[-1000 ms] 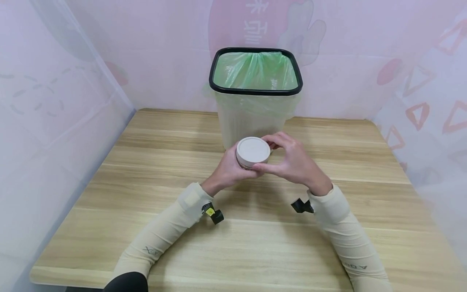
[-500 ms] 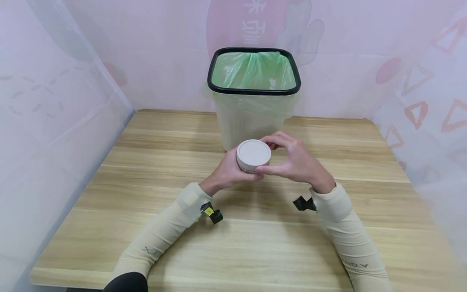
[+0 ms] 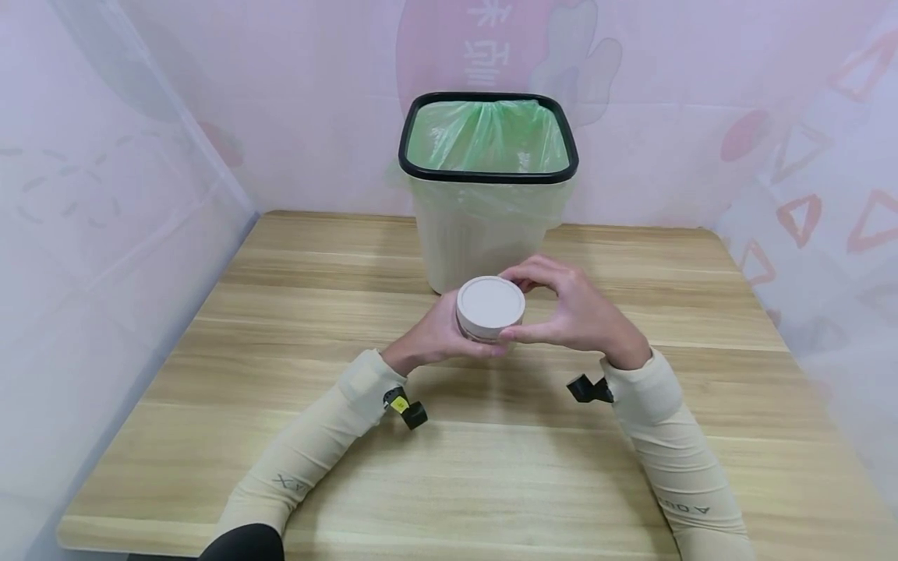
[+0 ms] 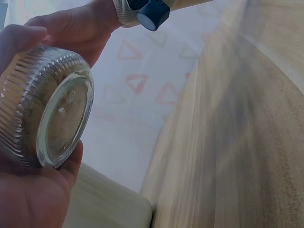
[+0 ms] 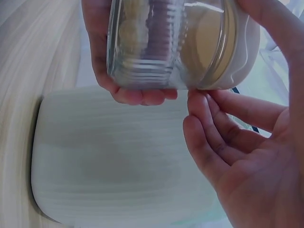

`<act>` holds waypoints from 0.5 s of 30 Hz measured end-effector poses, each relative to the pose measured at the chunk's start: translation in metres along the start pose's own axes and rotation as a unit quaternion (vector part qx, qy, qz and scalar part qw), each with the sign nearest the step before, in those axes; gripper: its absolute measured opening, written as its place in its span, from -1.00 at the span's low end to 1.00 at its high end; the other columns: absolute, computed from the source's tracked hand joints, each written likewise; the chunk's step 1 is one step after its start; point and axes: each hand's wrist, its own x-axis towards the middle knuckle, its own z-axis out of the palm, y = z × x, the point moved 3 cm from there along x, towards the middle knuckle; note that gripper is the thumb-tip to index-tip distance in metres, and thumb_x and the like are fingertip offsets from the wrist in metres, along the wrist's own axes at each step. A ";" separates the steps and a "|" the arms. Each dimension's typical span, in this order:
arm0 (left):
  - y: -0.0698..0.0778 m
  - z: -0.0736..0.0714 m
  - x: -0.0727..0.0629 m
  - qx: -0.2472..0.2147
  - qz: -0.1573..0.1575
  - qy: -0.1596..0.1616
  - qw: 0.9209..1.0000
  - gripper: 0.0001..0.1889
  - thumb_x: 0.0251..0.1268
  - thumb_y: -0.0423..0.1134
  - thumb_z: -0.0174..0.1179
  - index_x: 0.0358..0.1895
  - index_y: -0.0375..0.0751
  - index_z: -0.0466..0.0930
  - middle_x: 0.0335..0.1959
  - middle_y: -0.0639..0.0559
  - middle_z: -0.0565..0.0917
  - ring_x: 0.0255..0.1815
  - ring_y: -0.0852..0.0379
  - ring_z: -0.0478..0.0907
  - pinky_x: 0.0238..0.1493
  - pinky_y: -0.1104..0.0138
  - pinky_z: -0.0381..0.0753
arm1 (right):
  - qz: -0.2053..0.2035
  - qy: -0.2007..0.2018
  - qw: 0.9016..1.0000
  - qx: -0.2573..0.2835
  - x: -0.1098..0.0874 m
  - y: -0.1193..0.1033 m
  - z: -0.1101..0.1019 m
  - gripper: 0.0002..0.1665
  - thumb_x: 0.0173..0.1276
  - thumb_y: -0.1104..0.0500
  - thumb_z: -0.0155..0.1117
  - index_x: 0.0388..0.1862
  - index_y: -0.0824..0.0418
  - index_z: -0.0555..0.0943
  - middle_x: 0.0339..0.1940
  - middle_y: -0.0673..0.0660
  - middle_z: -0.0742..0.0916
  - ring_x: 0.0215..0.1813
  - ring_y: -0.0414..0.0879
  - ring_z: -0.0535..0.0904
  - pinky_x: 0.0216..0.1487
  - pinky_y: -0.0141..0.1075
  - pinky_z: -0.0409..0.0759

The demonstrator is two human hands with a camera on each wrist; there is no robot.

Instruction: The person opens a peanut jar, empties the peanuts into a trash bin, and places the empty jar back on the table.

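Note:
A ribbed glass jar [image 5: 152, 42] with a white screw lid [image 3: 491, 302] is held above the table, in front of the bin. My left hand [image 3: 442, 327] grips the jar's glass body from the left. From the other side, my right hand [image 3: 578, 312] holds the lid's edge between thumb and fingers. Brownish, rounded contents show through the glass. In the left wrist view the round glass base [image 4: 65, 118] faces the camera. The lid sits on the jar's mouth.
Behind the hands stands a pale waste bin [image 3: 484, 241] with a black rim [image 3: 491, 178] and a green plastic liner [image 3: 484, 132]. The wood-grain table [image 3: 491, 483] is bordered by printed cloth walls [image 3: 316, 117] at the back and both sides.
Both hands have brought the jar slightly nearer to me and a little to the right. The grip on the jar and lid looks much the same.

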 end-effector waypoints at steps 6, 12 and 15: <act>0.001 0.000 -0.001 -0.015 -0.002 -0.027 1.000 -0.04 -0.12 -0.43 0.60 0.49 -0.28 0.37 0.33 -0.21 0.61 0.33 0.00 0.57 0.52 0.05 0.49 | -0.001 -0.015 1.000 0.013 -0.001 0.000 -0.001 -0.24 -0.03 0.06 0.81 0.19 0.15 0.72 0.03 -0.02 0.77 0.04 -0.20 0.68 0.16 -0.36 0.67; 0.001 0.001 -0.001 -0.016 0.003 -0.043 0.999 -0.05 -0.14 -0.47 0.59 0.48 -0.32 0.37 0.32 -0.23 0.61 0.30 0.03 0.58 0.51 0.07 0.50 | -0.007 -0.027 0.999 0.020 -0.001 0.001 -0.002 -0.23 -0.05 0.06 0.82 0.19 0.12 0.72 0.04 -0.03 0.78 0.04 -0.20 0.68 0.15 -0.39 0.66; 0.001 0.002 -0.001 -0.015 0.007 -0.054 0.998 -0.05 -0.15 -0.48 0.58 0.47 -0.36 0.37 0.31 -0.26 0.61 0.29 0.05 0.57 0.51 0.07 0.49 | -0.013 -0.033 0.999 0.025 -0.002 0.001 -0.002 -0.23 -0.06 0.05 0.83 0.19 0.10 0.72 0.04 -0.06 0.78 0.04 -0.21 0.67 0.15 -0.39 0.65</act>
